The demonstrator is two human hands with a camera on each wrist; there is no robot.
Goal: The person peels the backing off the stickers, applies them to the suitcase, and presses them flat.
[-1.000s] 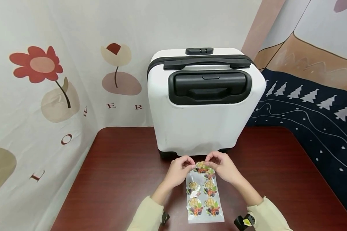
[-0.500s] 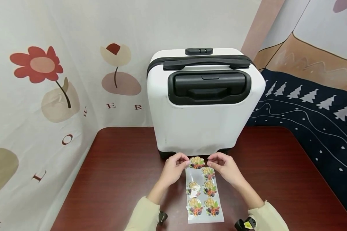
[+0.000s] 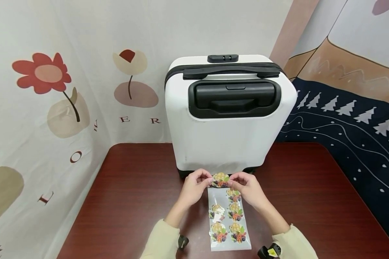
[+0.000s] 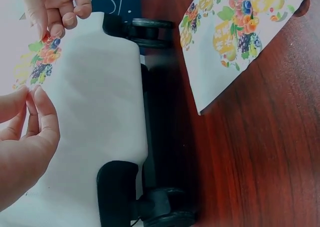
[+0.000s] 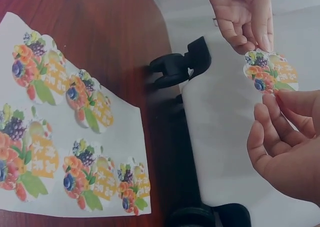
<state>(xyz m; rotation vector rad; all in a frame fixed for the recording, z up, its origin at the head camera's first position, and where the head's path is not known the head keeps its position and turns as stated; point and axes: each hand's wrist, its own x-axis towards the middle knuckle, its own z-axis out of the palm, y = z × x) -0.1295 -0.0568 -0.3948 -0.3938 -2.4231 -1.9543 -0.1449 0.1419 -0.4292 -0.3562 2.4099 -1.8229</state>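
A fruit-printed sticker (image 3: pixel 220 179) is stretched between both hands, just beyond the far end of the sticker sheet. My left hand (image 3: pixel 194 187) pinches its left edge between thumb and fingers; my right hand (image 3: pixel 249 187) pinches the right edge. In the right wrist view the loose sticker (image 5: pixel 270 72) shows grapes, oranges and yellow lettering. The white sticker sheet (image 3: pixel 218 196) lies on the table with several more fruit stickers on it, its upper left spot bare. Behind the hands stands a white suitcase (image 3: pixel 227 144), its lower front close to the held sticker.
The suitcase has a black handle recess (image 3: pixel 235 98) and black wheels (image 4: pixel 167 209) at its base. Under everything is a dark red wooden table (image 3: pixel 133 201). Printed cloth (image 3: pixel 84 28) hangs behind and along both sides.
The sticker has come off the sheet and moved away from me, towards the suitcase. My right hand released its edge half a second ago and now pinches it again.
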